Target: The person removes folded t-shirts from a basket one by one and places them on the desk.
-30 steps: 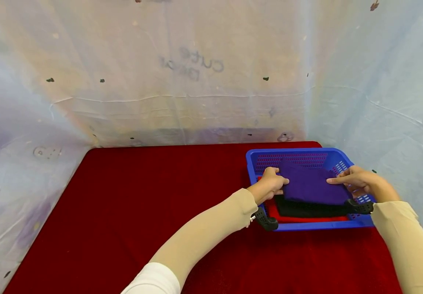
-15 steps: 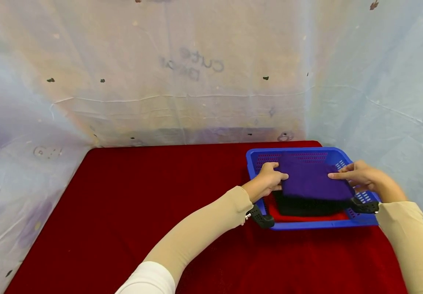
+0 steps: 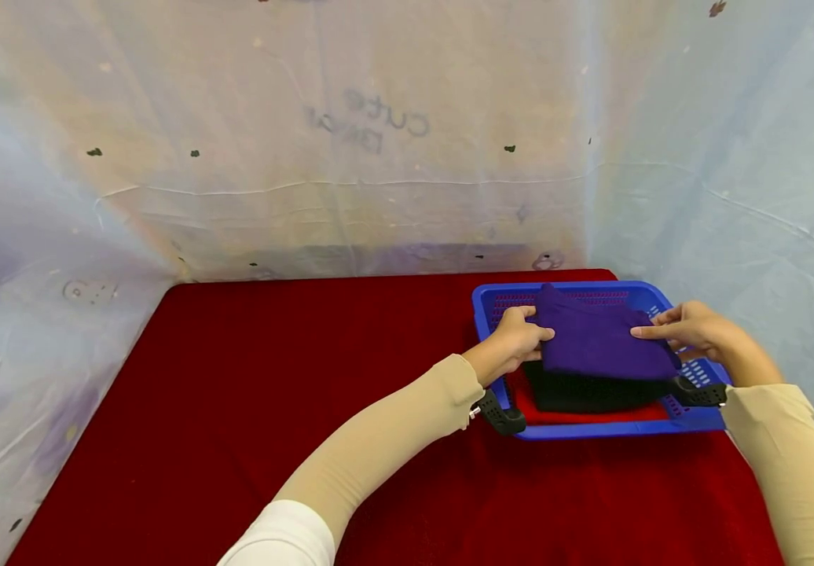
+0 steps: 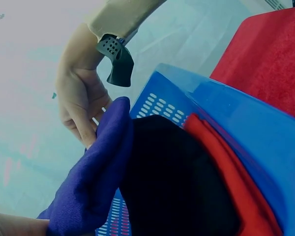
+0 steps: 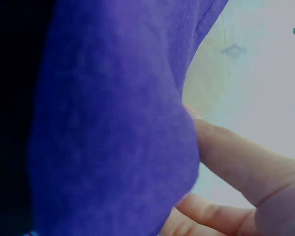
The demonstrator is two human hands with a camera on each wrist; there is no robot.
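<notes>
A folded purple cloth is held between two hands over a blue plastic basket. My left hand pinches its left edge, thumb on top. My right hand pinches the right edge the same way. Beneath it lies a folded black cloth, and under that a red cloth shows along the front and left. In the left wrist view the purple cloth stands tilted beside the black cloth, with the right hand at its far end. Purple fabric fills much of the right wrist view.
The basket stands at the right end of a table with a red cover. Pale plastic-like sheeting hangs behind and on both sides. The right sheet comes close to the basket's right side.
Both hands have shifted slightly upward and away with the purple cloth, first tilting it. More of the black cloth shows in front of it now.
</notes>
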